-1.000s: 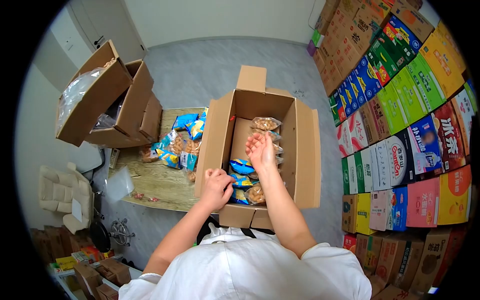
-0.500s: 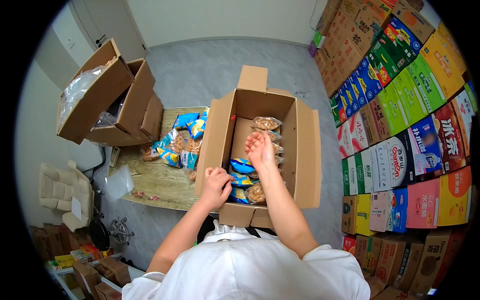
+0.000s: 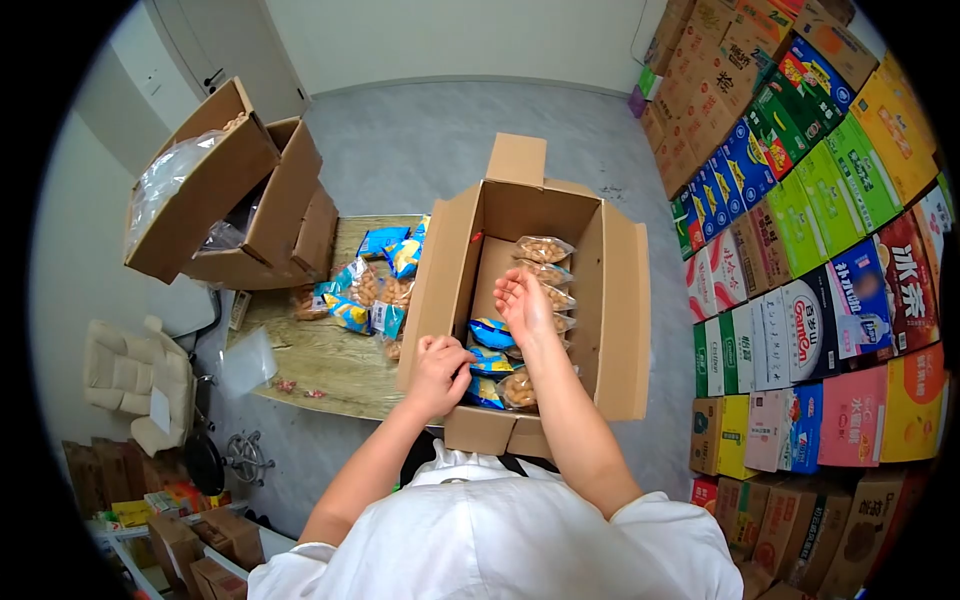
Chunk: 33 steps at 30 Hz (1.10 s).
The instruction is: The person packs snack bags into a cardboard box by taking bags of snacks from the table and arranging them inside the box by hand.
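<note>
In the head view an open cardboard box (image 3: 625,310) stands before me. Several clear bags of round tan snacks (image 3: 545,249) line its right side, and blue-and-yellow snack bags (image 3: 490,333) lie in its near left part. My left hand (image 3: 440,378) is over the left wall, its fingers curled and their tips against a blue bag; whatever they grip is hidden. Above the inside of the box is my right hand (image 3: 523,303), palm turned up and to the left, fingers loosely bent and apart, holding nothing. My right forearm covers part of the tan snack bags.
Left of the box, a wooden table (image 3: 320,365) bears loose snack bags (image 3: 365,285) and a clear plastic sheet (image 3: 247,362). Open cartons (image 3: 240,250) stand at its far left. A cream office chair (image 3: 140,375) is farther left. Stacked product cartons (image 3: 790,325) line the right side.
The whole scene has shifted slightly right and down in view. Both hands keep nearly the same poses relative to the box; nothing is visibly picked up or released.
</note>
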{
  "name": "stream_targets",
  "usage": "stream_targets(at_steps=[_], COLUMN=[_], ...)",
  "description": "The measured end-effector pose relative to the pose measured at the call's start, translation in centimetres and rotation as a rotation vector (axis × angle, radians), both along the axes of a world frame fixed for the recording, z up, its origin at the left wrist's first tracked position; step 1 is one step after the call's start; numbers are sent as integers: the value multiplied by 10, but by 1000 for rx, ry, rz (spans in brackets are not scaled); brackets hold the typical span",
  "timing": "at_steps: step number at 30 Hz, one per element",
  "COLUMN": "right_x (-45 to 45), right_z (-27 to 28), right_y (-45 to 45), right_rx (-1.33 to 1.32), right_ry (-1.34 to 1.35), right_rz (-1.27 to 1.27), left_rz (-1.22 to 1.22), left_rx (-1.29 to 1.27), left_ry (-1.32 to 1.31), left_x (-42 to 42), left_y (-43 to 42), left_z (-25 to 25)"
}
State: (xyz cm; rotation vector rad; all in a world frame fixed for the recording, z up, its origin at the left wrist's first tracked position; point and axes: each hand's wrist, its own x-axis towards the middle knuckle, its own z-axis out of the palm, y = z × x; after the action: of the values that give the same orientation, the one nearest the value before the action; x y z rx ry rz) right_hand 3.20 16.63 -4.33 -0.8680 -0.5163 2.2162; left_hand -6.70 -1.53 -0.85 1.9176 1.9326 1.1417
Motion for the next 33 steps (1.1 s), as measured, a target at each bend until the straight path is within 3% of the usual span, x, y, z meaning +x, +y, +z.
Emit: stream_targets(at_steps=[4,6,7,8,10,11,13,20,23,25,26,28,29,32,33], right_x=[-7,-12,-9,-10,-14,-15,-16,-16,-23,-28,-30,-32,-34,-38,-42], right_z=[-5,-11,-13,-17,-40,-51,-56,-54,-44,-20,-14,-5,-2,-25,-30], right_y=[-5,-9,-13,-19,-32,-36,-41,-18,1,5,5,5,2,-17,-21], right_rx=[252,1082,1344,1344,1455,1450,1337,1302,1068,1107,1111,1434,1418,1388,1189], right_ry=[-192,-743,-1045,-1045,-1429,-1431,-1205,-1048,-1027,-1373,-1370,-1413,-1464,-1582,-1537], right_rz=[56,85,168,168,686,684,1233,1272,1115,882,884,1221,1355,1338,1479], left_rz=[-2,-2,-1,-2,6,1,-3,4,-2,-6,-2,0,10,11,21], left_rx=[6,12,20,19,35,33,35,41,50,34,35,44,41,36,33], left_ry=[4,-11,-24,-24,-39,-38,-26,-43,-38,-55,-52,-52,-62,-51,-52], left_x=[-1,-1,-1,-1,-1,-1,-1,-1,0,-1,-1,-1,-1,0,0], left_y=[0,1,1,1,1,1,2,1,1,2,2,2,2,1,1], left_z=[-2,-3,-4,-4,-5,-5,-5,-3,-2,-2,-2,0,0,2,2])
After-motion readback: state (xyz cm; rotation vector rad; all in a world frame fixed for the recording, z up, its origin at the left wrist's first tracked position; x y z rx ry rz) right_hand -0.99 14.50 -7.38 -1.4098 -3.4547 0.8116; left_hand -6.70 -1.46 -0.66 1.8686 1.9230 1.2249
